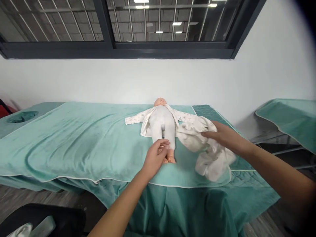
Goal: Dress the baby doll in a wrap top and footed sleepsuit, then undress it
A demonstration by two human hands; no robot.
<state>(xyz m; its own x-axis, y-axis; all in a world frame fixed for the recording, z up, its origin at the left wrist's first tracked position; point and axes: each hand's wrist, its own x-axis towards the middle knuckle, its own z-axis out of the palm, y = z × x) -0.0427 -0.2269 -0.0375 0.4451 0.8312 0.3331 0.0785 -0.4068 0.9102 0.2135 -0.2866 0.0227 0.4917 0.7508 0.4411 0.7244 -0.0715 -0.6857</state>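
A baby doll (163,121) lies on its back on the bed, its head toward the wall. It has a pale body and legs, bare pinkish feet, and an open white printed jacket (145,126) with both sleeves spread out sideways. My left hand (154,158) is over the doll's lower legs, fingers loosely bent and thumb apart; whether it touches them I cannot tell. To the right of the doll, my right hand (222,135) grips a crumpled white baby garment (194,133), whose lower part hangs down and is blurred by motion.
Green velvety sheeting (74,141) covers the bed, which has a face hole (23,117) at its left end. Behind it rises a white wall with a dark-framed barred window (170,49). Another green-covered bed (293,115) stands right; a black object (61,217) is at lower left.
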